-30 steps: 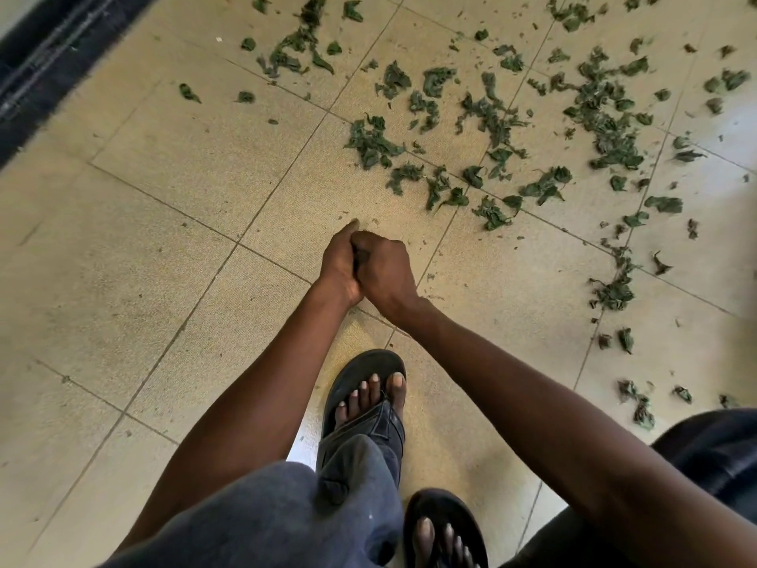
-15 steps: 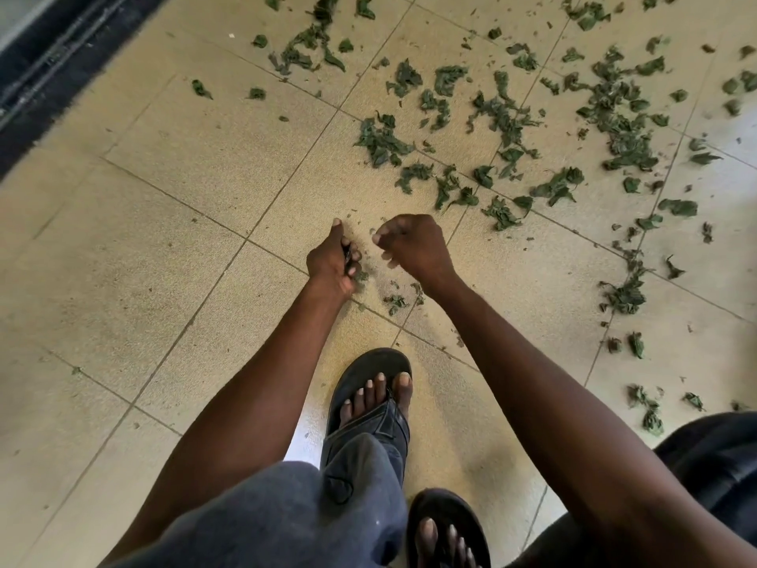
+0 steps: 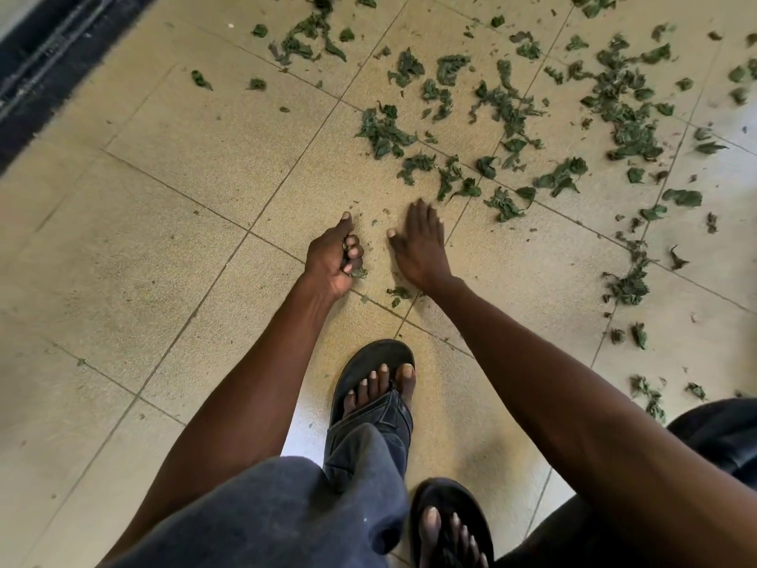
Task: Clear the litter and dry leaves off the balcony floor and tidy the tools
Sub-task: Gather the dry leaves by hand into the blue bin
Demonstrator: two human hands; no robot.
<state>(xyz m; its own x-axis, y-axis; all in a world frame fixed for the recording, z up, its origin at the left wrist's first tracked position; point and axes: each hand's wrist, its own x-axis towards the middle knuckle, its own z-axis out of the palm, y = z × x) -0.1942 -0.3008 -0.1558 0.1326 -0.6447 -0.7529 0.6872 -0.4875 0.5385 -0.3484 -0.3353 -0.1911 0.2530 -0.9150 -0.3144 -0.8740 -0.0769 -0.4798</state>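
Dry green leaves lie scattered over the beige tiled floor, thickest at the upper right. My left hand is low near the floor, fingers curled round a small clump of leaf bits. My right hand lies beside it with straight fingers, palm down, pointing at the nearest leaves. A few leaf crumbs sit on the tile between and just below the two hands.
A dark door track or mat runs along the upper left edge. My feet in black sandals stand just behind the hands. A dark object shows at the right edge. More leaves trail down the right side.
The hands, pressed together a second ago, have parted. The right hand has opened flat and reached forward toward the leaves. The left hand stays curled on leaf bits. Crumbs have dropped on the tile.
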